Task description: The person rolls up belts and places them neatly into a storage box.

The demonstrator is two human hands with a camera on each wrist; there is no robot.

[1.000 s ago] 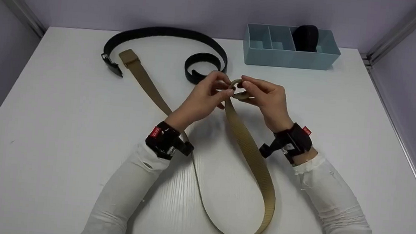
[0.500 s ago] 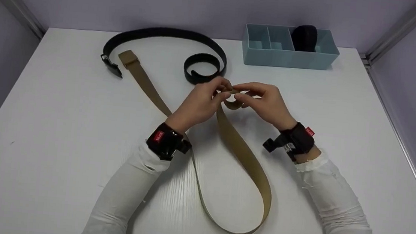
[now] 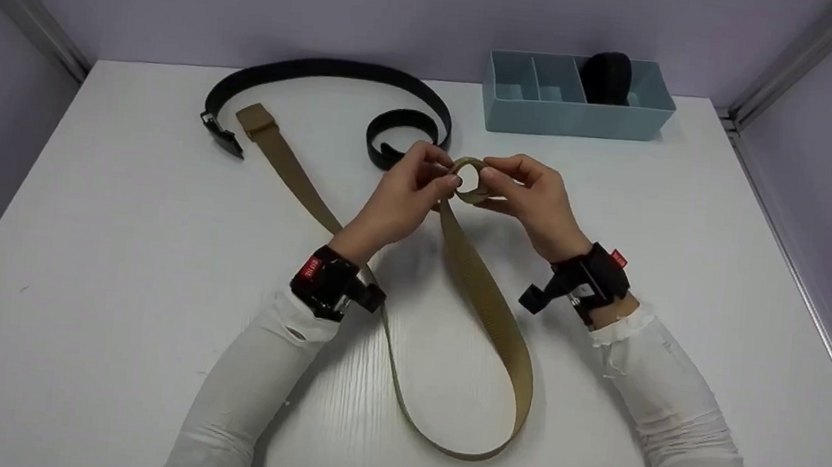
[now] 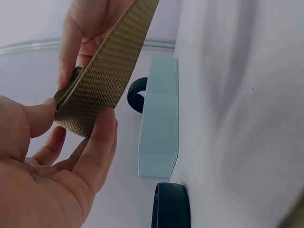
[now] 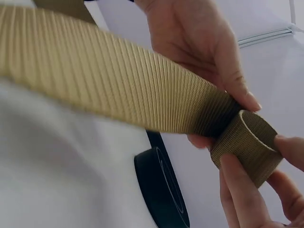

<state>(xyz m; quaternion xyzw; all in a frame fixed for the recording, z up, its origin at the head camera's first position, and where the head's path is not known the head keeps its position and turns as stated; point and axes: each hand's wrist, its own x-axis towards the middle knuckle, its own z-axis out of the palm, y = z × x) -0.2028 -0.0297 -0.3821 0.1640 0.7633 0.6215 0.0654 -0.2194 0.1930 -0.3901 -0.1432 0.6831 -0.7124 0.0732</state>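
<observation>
A tan webbing belt (image 3: 484, 300) hangs in a long loop below my hands and runs back under my left forearm to its tan buckle (image 3: 256, 120) on the table. Its other end is curled into a small round loop (image 5: 251, 153). My left hand (image 3: 406, 196) pinches the strap where this loop meets the long run. From the opposite side, my right hand (image 3: 535, 202) grips the loop between thumb and fingers. In the left wrist view the ribbed strap (image 4: 111, 61) slopes up past the fingers, hiding part of the right hand (image 4: 90, 23).
A black belt (image 3: 332, 68) lies behind, its buckle (image 3: 222, 137) at the left and its inner end coiled (image 3: 405, 116) just behind my left hand. At the back right stands a blue divided box (image 3: 576, 121) with a black rolled item (image 3: 606, 79) in it.
The small loop first came down and in between the fingertips, then rose and rounded out again. My right hand moved in towards the left, then back out. The hanging strap shifted slightly left and up.
</observation>
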